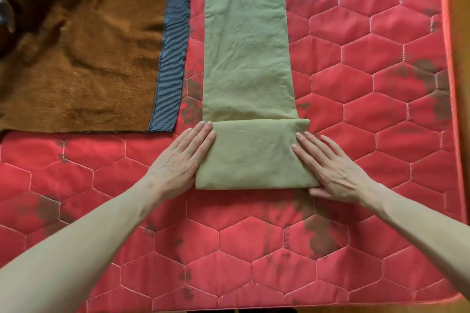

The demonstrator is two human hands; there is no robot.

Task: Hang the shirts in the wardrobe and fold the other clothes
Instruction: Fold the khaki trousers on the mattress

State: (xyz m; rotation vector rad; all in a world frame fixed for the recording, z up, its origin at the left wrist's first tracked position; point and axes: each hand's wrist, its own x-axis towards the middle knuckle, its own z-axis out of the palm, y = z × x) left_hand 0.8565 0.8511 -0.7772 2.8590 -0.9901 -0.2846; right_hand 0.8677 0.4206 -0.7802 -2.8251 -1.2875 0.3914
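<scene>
Both hands lie flat with fingers straight, one at each side of the folded end of the green garment [248,63]. The left hand [181,157] rests on the red quilted bedcover [381,134] with its fingertips touching the left edge of the fold. The right hand [330,168] mirrors it, its fingers laid over the right edge of the fold and its thumb on the quilt just below the corner. Neither hand pinches or grips the cloth; they press and steady it, held apart by the width of the fold.

The garment is a long narrow strip whose long axis runs straight away from the person, up and out of view at the top. The near end is already turned over once into a flat panel [254,155] between the hands, so the next fold or roll would likely go forward, away from the body. Both hands sit equally close to it.

Further left lies a brown knitted garment [81,58] with a grey ribbed hem [173,58], apart from the green one.
</scene>
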